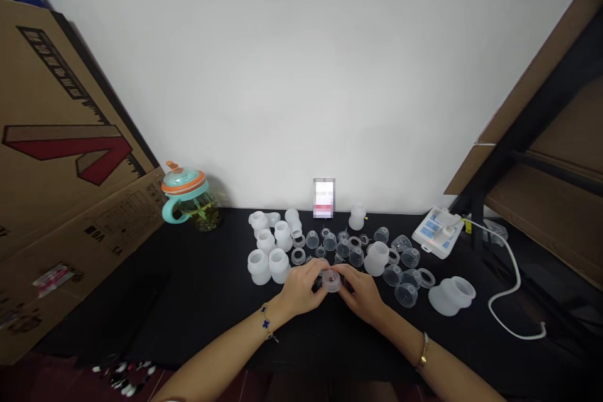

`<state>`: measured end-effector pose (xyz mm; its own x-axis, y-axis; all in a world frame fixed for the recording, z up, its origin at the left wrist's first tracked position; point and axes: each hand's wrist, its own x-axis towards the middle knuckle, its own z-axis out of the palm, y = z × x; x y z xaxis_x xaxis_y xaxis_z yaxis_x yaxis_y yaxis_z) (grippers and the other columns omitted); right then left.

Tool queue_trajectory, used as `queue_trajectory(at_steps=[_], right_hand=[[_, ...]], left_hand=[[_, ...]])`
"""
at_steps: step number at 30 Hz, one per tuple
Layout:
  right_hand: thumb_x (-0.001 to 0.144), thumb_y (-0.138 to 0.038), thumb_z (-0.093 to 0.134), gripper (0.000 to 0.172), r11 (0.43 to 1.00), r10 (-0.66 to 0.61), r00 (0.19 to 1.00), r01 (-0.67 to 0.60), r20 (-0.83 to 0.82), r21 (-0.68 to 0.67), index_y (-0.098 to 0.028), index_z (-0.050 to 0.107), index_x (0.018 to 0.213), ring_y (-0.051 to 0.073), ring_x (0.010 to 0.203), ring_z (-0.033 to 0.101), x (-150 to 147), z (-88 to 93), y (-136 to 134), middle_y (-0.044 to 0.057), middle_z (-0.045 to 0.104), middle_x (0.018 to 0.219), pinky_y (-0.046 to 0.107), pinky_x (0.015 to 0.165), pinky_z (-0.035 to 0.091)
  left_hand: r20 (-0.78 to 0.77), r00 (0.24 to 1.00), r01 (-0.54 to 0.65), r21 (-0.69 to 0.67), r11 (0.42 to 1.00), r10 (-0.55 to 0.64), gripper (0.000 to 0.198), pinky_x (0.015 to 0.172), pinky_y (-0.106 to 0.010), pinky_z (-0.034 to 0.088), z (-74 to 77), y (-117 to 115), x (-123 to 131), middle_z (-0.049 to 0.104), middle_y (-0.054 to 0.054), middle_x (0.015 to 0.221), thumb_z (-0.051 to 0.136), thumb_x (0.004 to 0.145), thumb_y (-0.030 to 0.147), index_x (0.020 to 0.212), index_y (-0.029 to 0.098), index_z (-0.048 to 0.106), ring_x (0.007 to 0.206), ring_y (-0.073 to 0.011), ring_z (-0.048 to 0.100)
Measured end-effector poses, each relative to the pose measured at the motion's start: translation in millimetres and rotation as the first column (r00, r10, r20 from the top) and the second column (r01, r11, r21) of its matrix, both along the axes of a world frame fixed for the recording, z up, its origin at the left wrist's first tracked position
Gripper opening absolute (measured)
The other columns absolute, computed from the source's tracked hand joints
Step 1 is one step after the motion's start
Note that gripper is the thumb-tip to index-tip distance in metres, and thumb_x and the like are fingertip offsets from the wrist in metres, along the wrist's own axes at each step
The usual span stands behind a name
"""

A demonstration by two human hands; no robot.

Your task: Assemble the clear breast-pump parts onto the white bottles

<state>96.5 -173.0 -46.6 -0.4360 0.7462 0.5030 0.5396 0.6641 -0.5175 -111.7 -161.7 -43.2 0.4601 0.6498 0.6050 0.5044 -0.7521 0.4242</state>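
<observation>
Between my two hands sits a small clear bottle cap (331,281), close above the front of the black table. My left hand (304,286) pinches it from the left with thumb and fingers. From the right, the fingers of my right hand (362,292) close on the same cap. Just beyond my hands lie several clear domed covers (357,257) and white collar rings (298,256). To the left several milky white bottles (259,266) stand upright in a group. Another white bottle (377,259) stands right of my right hand.
A wide white bottle (452,296) lies tilted at the right. Behind it are a white power strip (439,232) and its cable (516,264). A teal-lidded glass jug (191,198) stands left by a cardboard box (70,169). A blurred upright screen (323,197) leans at the wall.
</observation>
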Motion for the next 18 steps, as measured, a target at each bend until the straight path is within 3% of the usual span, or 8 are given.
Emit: queue_trajectory(at_steps=[6,18], right_hand=[[0.097,-0.024,0.052,0.024,0.999,-0.029,1.0,0.029,0.004,-0.028,-0.023,0.061,0.119,0.015,0.067,0.067,0.1,-0.6,-1.4,0.007,0.072,0.111,0.026,0.063,0.053],[0.094,-0.025,0.052,0.028,0.991,-0.078,0.997,0.075,-0.02,-0.11,-0.023,0.062,0.12,0.017,0.065,0.065,-0.5,0.0,-0.2,0.006,0.073,0.097,0.028,0.061,0.051]], left_hand=[[-0.012,1.0,-0.014,0.014,1.0,0.014,0.026,0.068,-0.027,0.055,-0.6,0.1,0.3,0.071,-0.005,0.097,0.06,0.086,0.015,0.111,0.022,0.058,0.081,-0.0186,0.07],[-0.007,1.0,-0.026,0.005,1.0,0.026,0.023,0.068,-0.027,0.053,-3.2,1.6,-0.9,0.072,-0.006,0.096,0.055,0.092,0.018,0.114,0.02,0.061,0.073,-0.0173,0.068]])
